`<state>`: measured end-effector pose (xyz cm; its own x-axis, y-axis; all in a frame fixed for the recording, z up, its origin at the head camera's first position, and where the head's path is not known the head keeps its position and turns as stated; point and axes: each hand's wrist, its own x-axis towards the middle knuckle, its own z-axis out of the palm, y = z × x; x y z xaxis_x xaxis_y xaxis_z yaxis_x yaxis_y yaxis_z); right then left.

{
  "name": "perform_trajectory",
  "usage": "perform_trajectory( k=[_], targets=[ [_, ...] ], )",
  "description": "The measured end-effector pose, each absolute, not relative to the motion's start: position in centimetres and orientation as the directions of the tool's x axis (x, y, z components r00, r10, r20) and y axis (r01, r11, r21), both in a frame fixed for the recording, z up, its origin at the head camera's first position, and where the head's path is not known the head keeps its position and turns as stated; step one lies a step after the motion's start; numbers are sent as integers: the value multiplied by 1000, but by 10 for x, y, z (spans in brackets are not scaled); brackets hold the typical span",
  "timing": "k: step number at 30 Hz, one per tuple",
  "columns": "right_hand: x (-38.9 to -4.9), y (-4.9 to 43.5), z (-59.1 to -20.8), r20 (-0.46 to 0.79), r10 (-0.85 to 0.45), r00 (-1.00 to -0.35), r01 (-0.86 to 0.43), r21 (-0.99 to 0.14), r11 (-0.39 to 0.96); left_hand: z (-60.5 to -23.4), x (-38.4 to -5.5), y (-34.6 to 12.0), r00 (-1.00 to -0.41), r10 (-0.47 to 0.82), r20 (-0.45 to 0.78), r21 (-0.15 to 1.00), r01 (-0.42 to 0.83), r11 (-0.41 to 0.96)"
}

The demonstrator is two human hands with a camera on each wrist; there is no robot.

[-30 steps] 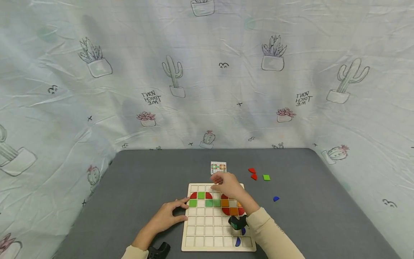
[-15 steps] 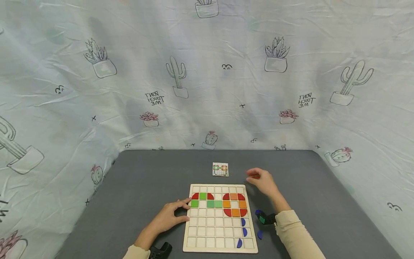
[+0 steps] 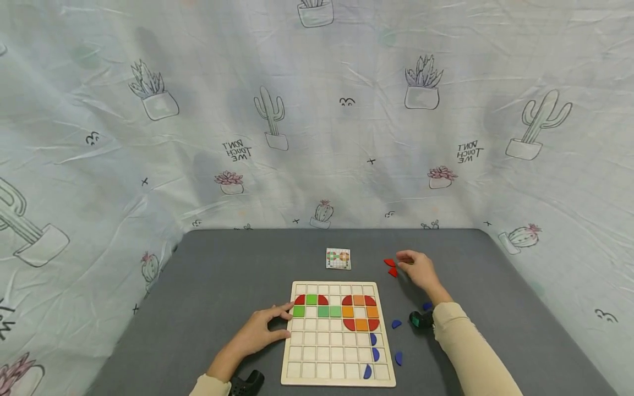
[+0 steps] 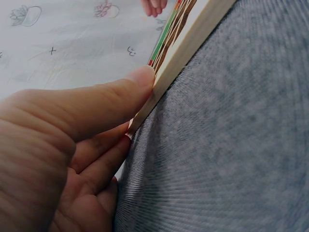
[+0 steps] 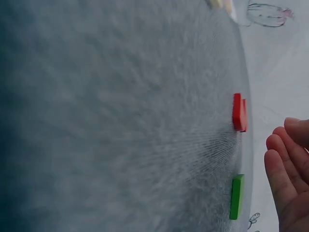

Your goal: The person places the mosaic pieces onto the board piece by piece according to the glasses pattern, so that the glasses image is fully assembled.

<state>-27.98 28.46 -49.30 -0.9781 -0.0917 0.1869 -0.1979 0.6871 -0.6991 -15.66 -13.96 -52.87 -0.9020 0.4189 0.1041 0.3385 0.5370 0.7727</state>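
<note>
A wooden grid board [image 3: 322, 353] bears red rounded pieces, green and orange squares, and several blue half-round pieces at its lower right. My left hand [image 3: 257, 330] rests at its left edge; in the left wrist view the thumb [image 4: 111, 99] touches the board's side [image 4: 181, 58]. My right hand [image 3: 420, 270] hovers right of the board, its fingers loosely bent and nothing seen between them. Two red pieces [image 3: 390, 263] lie just left of it. A green square [image 5: 237, 197] on the table shows near its fingers in the right wrist view; the hand covers it in the head view.
A small printed pattern card [image 3: 338, 258] lies behind the board. Loose blue pieces [image 3: 398, 358] lie on the grey table [image 3: 238, 264] right of the board, one partly under the right wrist's camera [image 3: 420, 319]. A patterned curtain [image 3: 307, 137] hangs behind.
My right hand has gone from over the board to the table on the right, past the red pieces, uncovering the orange squares and blue pieces. The left hand stays at the board's edge.
</note>
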Motion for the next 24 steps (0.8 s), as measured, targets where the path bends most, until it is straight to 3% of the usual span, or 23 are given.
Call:
perform_trajectory(
  k=[24],
  targets=[
    [-310, 257, -497, 32, -45, -999, -55, -627, 777, -529, -156, -140, -899, 424, 107, 782, 340, 523]
  ],
)
